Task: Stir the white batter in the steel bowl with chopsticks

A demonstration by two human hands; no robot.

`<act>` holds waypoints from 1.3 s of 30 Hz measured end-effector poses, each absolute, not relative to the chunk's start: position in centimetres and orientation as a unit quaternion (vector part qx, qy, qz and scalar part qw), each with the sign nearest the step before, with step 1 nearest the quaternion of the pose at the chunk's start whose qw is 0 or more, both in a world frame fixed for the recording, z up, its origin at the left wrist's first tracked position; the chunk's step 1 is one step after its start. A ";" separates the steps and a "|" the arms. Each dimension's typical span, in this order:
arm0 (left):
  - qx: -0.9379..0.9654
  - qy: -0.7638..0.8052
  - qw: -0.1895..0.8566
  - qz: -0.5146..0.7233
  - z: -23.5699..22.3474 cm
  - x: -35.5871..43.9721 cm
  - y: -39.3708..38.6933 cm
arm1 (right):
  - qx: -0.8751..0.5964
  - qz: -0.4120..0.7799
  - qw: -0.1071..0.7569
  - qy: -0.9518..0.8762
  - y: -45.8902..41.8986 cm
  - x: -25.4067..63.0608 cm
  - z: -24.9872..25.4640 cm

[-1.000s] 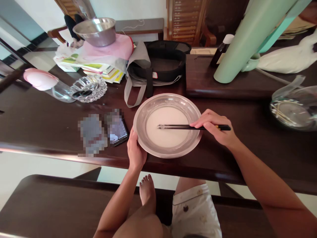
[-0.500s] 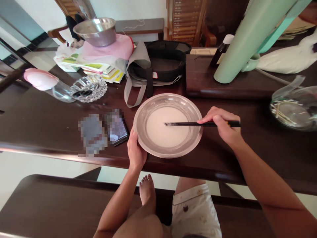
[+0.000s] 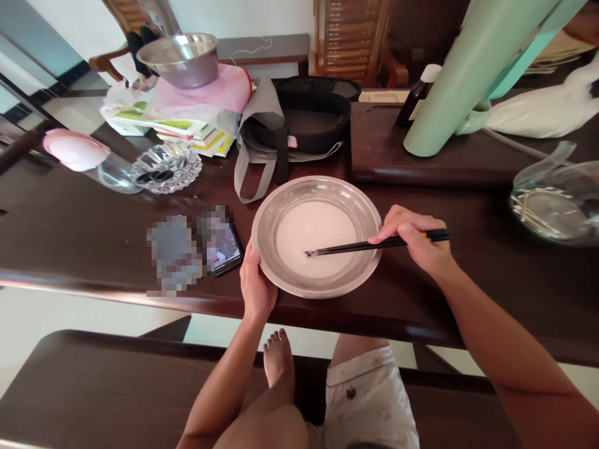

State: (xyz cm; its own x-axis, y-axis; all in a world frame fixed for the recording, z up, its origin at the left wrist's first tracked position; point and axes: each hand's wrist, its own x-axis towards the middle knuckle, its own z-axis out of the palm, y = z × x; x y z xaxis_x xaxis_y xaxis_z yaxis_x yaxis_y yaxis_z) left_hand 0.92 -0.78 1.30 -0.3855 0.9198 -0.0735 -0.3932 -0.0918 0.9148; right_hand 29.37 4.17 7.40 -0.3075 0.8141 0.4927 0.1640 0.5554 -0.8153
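Note:
A shallow steel plate [image 3: 285, 193] holding a white liquid [image 3: 313, 231] sits on the dark wooden table [image 3: 93, 243] near its front edge. My left hand [image 3: 255, 287] grips the plate's near-left rim, fingers curled under it. My right hand [image 3: 418, 243] is closed on a pair of black chopsticks [image 3: 355, 247], whose tips dip into the white liquid a little left of the plate's middle.
A phone [image 3: 223, 248] and a blurred card lie left of the plate. A glass ashtray [image 3: 166, 166], a pink-capped bottle [image 3: 82, 156], a black bag [image 3: 299, 121], a steel bowl [image 3: 180, 57] on papers and a green cylinder [image 3: 463, 75] stand behind. A clear lidded container [image 3: 555, 199] is at the right.
The chopstick tips have moved within the liquid, first right, then back left and nearer to me; my right hand shifted with them. My left hand and the plate stayed put.

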 end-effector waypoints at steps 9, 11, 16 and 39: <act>0.289 0.488 0.471 0.676 1.2 0.9 -0.8 | -0.339 0.324 0.511 -0.721 4.3 29.5 7.3; 0.291 0.493 0.466 0.674 1.3 1.0 -0.8 | -0.324 0.337 0.486 -0.739 4.2 29.3 7.4; 0.294 0.494 0.465 0.673 1.3 0.9 -0.7 | -0.344 0.292 0.475 -0.756 4.3 29.3 7.3; 0.281 0.487 0.474 0.678 1.4 0.9 -0.8 | -0.352 0.322 0.509 -0.717 4.2 29.2 7.2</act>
